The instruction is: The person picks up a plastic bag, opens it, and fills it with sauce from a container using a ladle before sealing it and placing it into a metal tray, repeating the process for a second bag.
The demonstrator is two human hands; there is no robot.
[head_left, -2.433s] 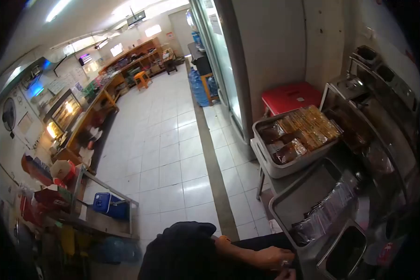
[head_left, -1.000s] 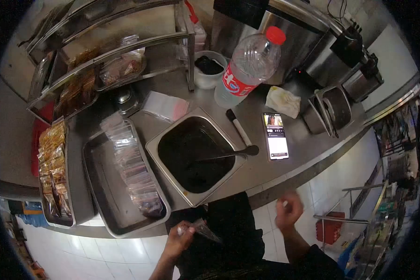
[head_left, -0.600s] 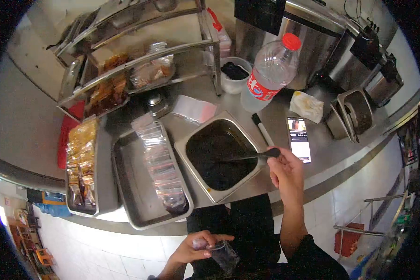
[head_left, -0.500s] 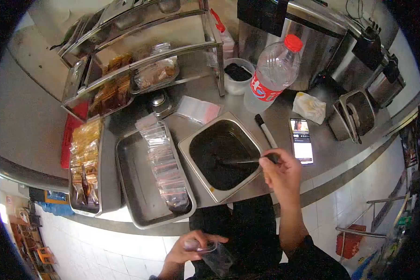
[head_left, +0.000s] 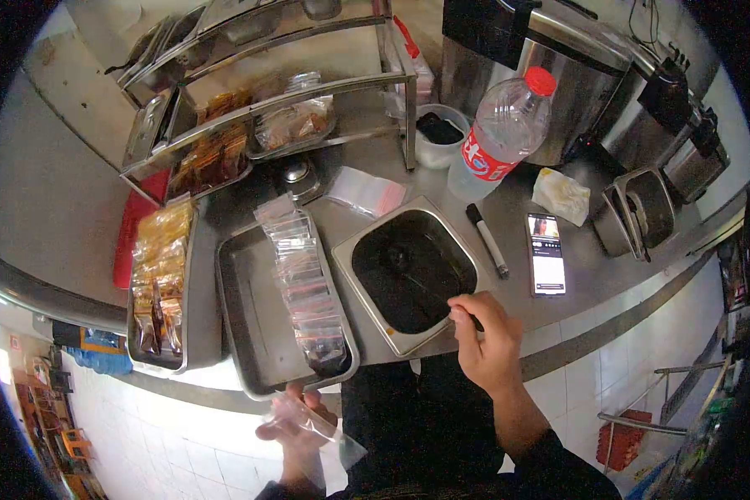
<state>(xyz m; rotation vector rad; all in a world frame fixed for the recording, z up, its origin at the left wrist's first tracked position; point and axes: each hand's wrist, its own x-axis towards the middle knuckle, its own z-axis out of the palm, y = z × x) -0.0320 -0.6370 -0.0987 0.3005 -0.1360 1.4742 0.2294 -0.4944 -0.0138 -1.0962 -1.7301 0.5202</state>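
My right hand [head_left: 489, 343] is closed in a pinch on the thin handle of a spoon [head_left: 429, 290]. The spoon's far end dips into dark liquid [head_left: 425, 250] in a square steel pan [head_left: 358, 292], and its bowl is barely visible. In my left hand [head_left: 302, 425] is a small clear plastic bag [head_left: 329, 435], held below the counter edge. Just above that hand lies a shallow steel tray [head_left: 254, 333], with a row of filled zip bags [head_left: 304, 283] along its right side.
A deeper tray [head_left: 190, 333] of amber packets stands at left, below a steel rack [head_left: 408, 125]. Flat bags [head_left: 367, 192], a marker [head_left: 487, 242] and a phone [head_left: 547, 254] lie behind and right of the pan. A large bottle [head_left: 500, 133] and a crumpled cloth [head_left: 561, 196] stand farther back.
My right hand has moved down and slightly left, toward the pan's near right edge, still on the spoon. My left hand has shifted left and turned, with the bag now spread across it.
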